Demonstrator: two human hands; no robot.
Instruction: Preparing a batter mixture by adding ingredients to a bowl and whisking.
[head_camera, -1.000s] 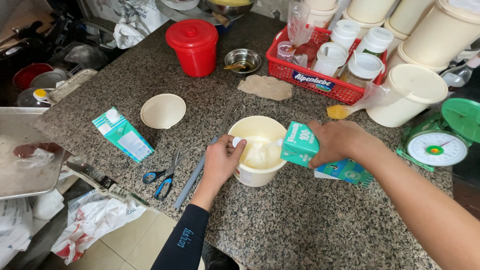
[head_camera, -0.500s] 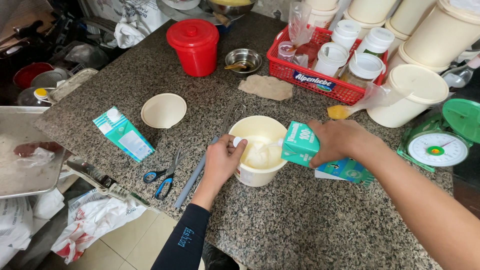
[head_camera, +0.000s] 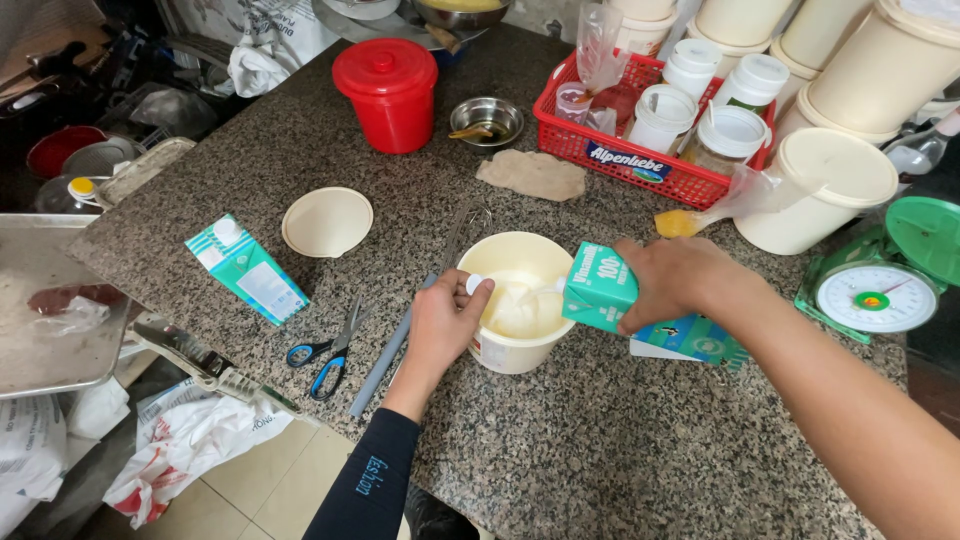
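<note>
A speckled granite tabletop (head_camera: 300, 150) fills most of the frame, its corner reaching toward the lower left, where pale floor tiles and crumpled plastic bags (head_camera: 170, 460) show below it. At the far left sits a metal tray (head_camera: 40, 330), with pots and dishes piled in the dim upper left corner. On the stone, toward the upper middle, stands a red lidded tub (head_camera: 388, 95), with a small steel bowl (head_camera: 486, 120) and a beige cloth (head_camera: 532, 175) to its right. A red basket (head_camera: 640, 160) of white jars occupies the upper right, big cream buckets behind it, and a green scale (head_camera: 880, 285) stands at the right edge. Left of centre lie a spare carton (head_camera: 246, 268), a cream lid (head_camera: 327, 221) and blue-handled scissors (head_camera: 325, 350).

In the middle stands a cream tub (head_camera: 520, 300) with white liquid inside. The left hand (head_camera: 445, 325), in a dark sleeve, comes up from the bottom edge and steadies the tub, fingers curled over its near rim, thumb on the wall. The right hand (head_camera: 675, 280) reaches in from the lower right, its fingers closed around a green carton (head_camera: 600, 290) tipped on its side with its top at the tub's right rim.
</note>
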